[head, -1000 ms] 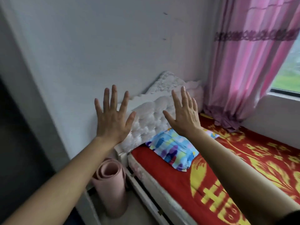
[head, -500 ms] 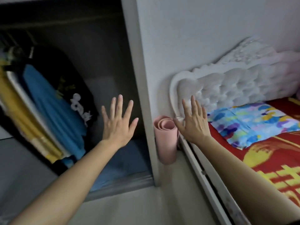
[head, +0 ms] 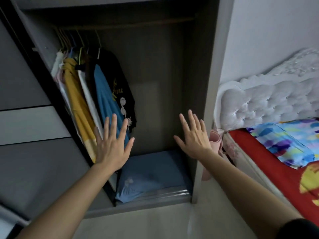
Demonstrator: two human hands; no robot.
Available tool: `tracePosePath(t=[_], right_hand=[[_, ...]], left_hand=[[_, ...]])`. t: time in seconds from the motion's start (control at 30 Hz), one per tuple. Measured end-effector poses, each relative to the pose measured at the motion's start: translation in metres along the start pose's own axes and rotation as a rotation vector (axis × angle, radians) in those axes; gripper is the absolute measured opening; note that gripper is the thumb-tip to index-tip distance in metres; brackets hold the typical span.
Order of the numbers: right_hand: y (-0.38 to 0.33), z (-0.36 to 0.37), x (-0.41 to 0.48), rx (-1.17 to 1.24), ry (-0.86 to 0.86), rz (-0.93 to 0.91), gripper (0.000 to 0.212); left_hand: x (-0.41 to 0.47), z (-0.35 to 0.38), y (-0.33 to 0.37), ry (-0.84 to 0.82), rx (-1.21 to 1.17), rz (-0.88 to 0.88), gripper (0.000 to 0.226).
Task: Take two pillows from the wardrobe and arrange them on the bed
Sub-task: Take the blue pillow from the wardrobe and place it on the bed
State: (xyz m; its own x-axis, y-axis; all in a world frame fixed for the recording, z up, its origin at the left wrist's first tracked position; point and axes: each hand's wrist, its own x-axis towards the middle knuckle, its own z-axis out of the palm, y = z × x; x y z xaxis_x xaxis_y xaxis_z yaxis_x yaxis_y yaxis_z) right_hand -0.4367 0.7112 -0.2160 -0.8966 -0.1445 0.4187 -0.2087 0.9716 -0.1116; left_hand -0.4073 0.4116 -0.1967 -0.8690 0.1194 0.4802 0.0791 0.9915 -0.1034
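Observation:
A blue pillow (head: 151, 176) lies flat on the floor of the open wardrobe (head: 207, 87), in its right compartment. My left hand (head: 112, 145) is raised above the pillow's left end, fingers spread, holding nothing. My right hand (head: 195, 137) is held up above the pillow's right end, also spread and empty. At the right a multicoloured pillow (head: 284, 140) lies on the red bed (head: 269, 173), against the white tufted headboard (head: 265, 104).
Clothes on hangers (head: 96, 94) fill the left part of the wardrobe, just behind my left hand. A rolled pink mat (head: 214, 144) stands between wardrobe and bed. A grey sliding door (head: 25, 152) is at the left. Pale floor lies below.
My view has swung left from the bed and headboard to the open wardrobe. Both hands stay raised and spread and now face the wardrobe's inside.

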Motion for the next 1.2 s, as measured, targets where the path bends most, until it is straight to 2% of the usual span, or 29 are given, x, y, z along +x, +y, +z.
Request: tracePosePath(t=[0.13, 0.23, 0.4, 0.6, 0.8, 0.93, 1.07, 1.2], right_hand=[[-0.05, 0.036, -0.003, 0.006, -0.066, -0.016, 0.083], [-0.061, 0.051, 0.002, -0.019, -0.081, -0.04, 0.083], [-0.045, 0.073, 0.024, -0.034, -0.056, 0.017, 0.084], [-0.01, 0.138, 0.047, 0.005, -0.092, 0.091, 0.084], [0.027, 0.235, 0.111, 0.056, -0.282, 0.122, 0.087], [0.044, 0.299, 0.147, 0.075, -0.389, 0.061, 0.086], [0.049, 0.362, 0.16, 0.112, -0.51, 0.09, 0.087], [0.043, 0.427, 0.163, 0.097, -0.613, 0.096, 0.087]], left_hand=[[-0.002, 0.023, -0.04, -0.054, 0.007, 0.04, 0.07], [0.009, 0.039, -0.046, -0.068, -0.039, 0.045, 0.07], [0.032, 0.075, -0.04, -0.108, -0.058, 0.064, 0.071], [0.06, 0.143, -0.027, -0.153, -0.067, 0.098, 0.071], [0.117, 0.244, -0.014, -0.28, -0.065, 0.078, 0.071], [0.143, 0.31, -0.01, -0.363, -0.065, 0.056, 0.072], [0.146, 0.369, -0.009, -0.474, -0.11, -0.008, 0.072], [0.145, 0.438, -0.016, -0.565, -0.126, 0.017, 0.073]])
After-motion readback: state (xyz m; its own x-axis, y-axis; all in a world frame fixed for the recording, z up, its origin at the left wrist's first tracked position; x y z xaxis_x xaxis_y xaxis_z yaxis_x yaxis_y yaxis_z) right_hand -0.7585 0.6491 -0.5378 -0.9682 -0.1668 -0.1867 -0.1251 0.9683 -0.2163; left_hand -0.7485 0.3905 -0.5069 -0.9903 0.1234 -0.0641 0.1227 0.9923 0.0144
